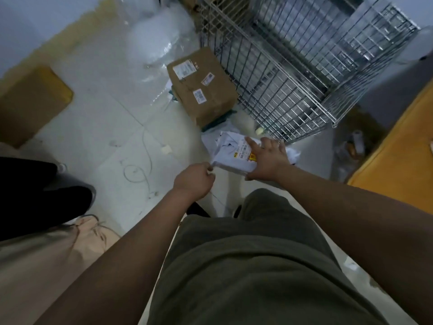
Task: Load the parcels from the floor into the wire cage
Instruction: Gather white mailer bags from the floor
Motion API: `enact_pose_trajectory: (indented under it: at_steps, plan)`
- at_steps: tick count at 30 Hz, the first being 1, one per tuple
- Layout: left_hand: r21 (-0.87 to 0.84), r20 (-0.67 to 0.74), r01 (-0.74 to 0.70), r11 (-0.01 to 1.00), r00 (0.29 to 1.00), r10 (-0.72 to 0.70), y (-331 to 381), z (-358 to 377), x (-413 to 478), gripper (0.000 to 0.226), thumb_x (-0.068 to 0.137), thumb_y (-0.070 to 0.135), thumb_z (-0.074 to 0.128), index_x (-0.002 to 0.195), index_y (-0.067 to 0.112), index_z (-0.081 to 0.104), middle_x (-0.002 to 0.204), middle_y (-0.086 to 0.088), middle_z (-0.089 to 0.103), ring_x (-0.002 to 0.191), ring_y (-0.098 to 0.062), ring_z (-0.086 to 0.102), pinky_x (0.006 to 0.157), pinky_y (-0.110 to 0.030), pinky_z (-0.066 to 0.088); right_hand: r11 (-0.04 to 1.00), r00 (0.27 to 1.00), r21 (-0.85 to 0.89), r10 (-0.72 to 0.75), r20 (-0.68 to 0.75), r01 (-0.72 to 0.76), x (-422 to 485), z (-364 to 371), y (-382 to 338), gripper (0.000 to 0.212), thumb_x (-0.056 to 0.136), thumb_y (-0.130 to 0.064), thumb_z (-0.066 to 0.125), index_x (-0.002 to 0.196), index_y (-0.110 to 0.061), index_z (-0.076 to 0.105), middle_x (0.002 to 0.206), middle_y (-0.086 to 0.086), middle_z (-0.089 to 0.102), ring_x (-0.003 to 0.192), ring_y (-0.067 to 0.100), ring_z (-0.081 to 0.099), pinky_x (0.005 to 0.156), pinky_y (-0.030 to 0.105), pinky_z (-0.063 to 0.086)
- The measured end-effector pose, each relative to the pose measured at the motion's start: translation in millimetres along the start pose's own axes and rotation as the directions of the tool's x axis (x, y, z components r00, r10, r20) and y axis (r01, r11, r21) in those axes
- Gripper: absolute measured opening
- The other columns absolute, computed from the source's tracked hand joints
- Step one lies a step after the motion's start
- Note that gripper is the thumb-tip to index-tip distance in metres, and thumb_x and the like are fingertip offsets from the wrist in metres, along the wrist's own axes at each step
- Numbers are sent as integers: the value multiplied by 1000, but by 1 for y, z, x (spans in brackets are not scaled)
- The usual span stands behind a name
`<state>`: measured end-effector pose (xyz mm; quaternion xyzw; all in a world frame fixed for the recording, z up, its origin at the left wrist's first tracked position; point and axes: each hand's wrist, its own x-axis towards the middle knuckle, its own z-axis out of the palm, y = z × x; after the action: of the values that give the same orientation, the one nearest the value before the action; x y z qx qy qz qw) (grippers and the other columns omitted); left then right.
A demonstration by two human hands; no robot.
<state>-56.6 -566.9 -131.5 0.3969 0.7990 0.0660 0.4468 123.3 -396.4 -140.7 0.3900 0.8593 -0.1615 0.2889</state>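
The wire cage (293,73) stands at the upper right with its open top toward the viewer, probably so parcels can be dropped straight in from where the person stands. A brown cardboard box (203,87) lies tilted against the cage's near-left side, still on the floor (105,127) and within easy reach for a later turn. Nearer the person, just in front of the cage's near corner, is the white poly mailer (230,158), lying over other crumpled white wrapping; whether it has cleared the floor cannot be told. The right hand (269,160) lies across its right end, fingers spread apart on top and thumb hooked on the near edge, a broad hold that suits a soft, floppy bag. The left hand (195,181) has curled fingers pinching the near-left corner, apparently to keep it from sagging. The box carries three white barcode labels, and the mailer a shipping label with a yellow-and-black mark beside an orange sticker; no print on any of them is legible.
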Motion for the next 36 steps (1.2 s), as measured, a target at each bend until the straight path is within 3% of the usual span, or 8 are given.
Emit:
enact_pose_trajectory:
  at_steps: [7,12,18,21,24,30,33,36]
  plan:
    - [-30,25,60,998,998,-59,18,-6,111,36,103,28,50,135,19,62,134,-8,64,120,-27,59,84,-28,38,974,974,-108,-188,127,202,132,-2,18,126,70,-76,70,162,-36,-6,165,21,13,151,41,15,122,61,10]
    - [-96,93,180,979,981,-171,12,24,192,40,103,30,52,141,18,58,141,-8,62,127,-27,57,100,-32,43,930,940,-207,-256,224,302,236,20,36,130,68,-76,74,162,-36,-6,165,18,11,152,38,14,123,60,8]
    - [-215,224,283,935,946,-234,-17,90,287,35,102,25,52,131,12,65,132,-10,67,120,-29,62,101,-34,49,880,899,-256,-324,296,401,352,89,41,133,64,-76,78,163,-34,1,166,16,13,150,37,19,122,56,14]
    - [-207,256,245,947,948,-189,-36,125,340,34,103,26,50,132,15,64,137,-3,64,124,-22,59,97,-22,41,845,888,-292,-382,257,448,409,130,40,129,63,-70,81,164,-31,10,163,19,23,147,39,26,120,58,19]
    - [-141,292,218,966,941,-170,-59,153,392,38,104,26,47,139,15,59,144,-2,58,130,-22,54,99,-27,40,812,866,-301,-459,199,499,463,169,38,118,69,-59,82,163,-27,20,162,20,29,149,42,25,122,64,12]
    - [-233,216,313,921,940,-265,-87,173,461,42,103,28,49,144,19,53,148,-8,55,134,-28,51,105,-31,40,769,862,-399,-487,139,499,539,211,41,117,71,-65,75,161,-39,5,163,10,24,149,44,23,122,62,9]
    - [-250,227,333,909,933,-279,-93,177,473,43,101,25,48,143,21,54,146,-7,56,131,-28,54,102,-30,41,757,863,-439,-495,97,483,546,217,48,117,70,-50,83,160,-38,9,159,13,31,143,47,30,122,62,15]
    - [-270,237,354,895,926,-295,-97,175,473,41,101,25,48,142,22,56,142,-8,59,126,-29,57,93,-27,39,797,891,-421,-450,66,434,537,217,51,117,70,-31,85,161,-35,12,162,18,26,148,49,22,121,65,13]
